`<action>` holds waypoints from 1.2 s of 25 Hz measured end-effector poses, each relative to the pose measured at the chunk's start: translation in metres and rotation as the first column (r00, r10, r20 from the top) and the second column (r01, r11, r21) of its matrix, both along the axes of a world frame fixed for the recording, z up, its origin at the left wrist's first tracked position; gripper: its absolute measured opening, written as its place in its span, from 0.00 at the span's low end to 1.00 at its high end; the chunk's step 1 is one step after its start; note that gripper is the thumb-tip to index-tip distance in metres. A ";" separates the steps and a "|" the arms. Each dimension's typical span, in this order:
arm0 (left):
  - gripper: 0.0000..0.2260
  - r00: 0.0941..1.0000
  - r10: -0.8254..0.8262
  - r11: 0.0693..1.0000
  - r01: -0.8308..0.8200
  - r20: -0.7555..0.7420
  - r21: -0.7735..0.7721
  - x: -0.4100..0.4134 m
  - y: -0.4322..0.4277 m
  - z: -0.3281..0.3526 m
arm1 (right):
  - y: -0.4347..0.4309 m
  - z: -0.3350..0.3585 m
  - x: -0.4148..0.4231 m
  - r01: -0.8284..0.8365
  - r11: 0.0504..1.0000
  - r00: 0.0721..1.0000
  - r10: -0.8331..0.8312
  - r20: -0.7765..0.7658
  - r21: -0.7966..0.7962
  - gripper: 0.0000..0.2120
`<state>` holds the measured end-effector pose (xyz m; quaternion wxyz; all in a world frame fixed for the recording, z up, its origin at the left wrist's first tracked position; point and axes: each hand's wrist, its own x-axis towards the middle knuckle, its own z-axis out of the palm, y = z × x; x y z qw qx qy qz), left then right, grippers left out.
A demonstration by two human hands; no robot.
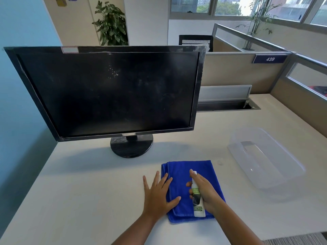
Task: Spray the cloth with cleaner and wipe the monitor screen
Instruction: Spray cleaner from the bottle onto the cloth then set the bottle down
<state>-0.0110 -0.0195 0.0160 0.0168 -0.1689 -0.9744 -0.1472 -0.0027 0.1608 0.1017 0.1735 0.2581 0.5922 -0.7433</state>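
A folded blue cloth (187,172) lies on the white desk in front of me. My left hand (157,193) lies flat with spread fingers on the cloth's left edge, pressing it down. My right hand (205,191) grips a small white spray bottle (197,200) with a green and black label, held over the cloth, index finger on the top. The black monitor (109,92) stands behind on a round base, its dark screen smudged and speckled with white spots.
A clear plastic tub (265,163) sits upside down on the desk (88,183) at the right. Beige cubicle partitions (238,73) run behind and to the right. A blue wall (21,121) is close on the left.
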 end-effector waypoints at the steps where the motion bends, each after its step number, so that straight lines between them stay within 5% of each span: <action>1: 0.32 1.000 -0.001 1.000 0.001 0.002 0.007 0.001 -0.001 -0.001 | -0.001 -0.001 -0.003 -0.002 1.000 0.999 0.002 0.040 0.002 0.19; 8: 0.32 0.999 0.028 1.000 -0.028 0.040 -0.008 0.005 -0.001 -0.001 | -0.007 -0.010 -0.019 -0.035 0.998 0.992 0.041 0.123 -0.052 0.20; 17: 0.31 0.993 0.109 0.993 -0.110 0.051 0.030 0.006 -0.002 0.002 | -0.020 -0.009 -0.038 -0.056 0.974 0.993 0.032 0.113 0.221 0.28; 25: 0.32 0.988 0.148 0.989 -0.149 0.038 0.020 0.005 -0.002 0.002 | -0.034 -0.014 -0.055 -0.124 0.906 0.989 0.080 0.123 0.405 0.22; 30: 0.32 0.986 0.161 0.987 -0.162 0.032 0.006 0.005 -0.002 0.002 | -0.033 -0.015 -0.055 -0.202 0.925 0.970 0.143 0.198 0.321 0.21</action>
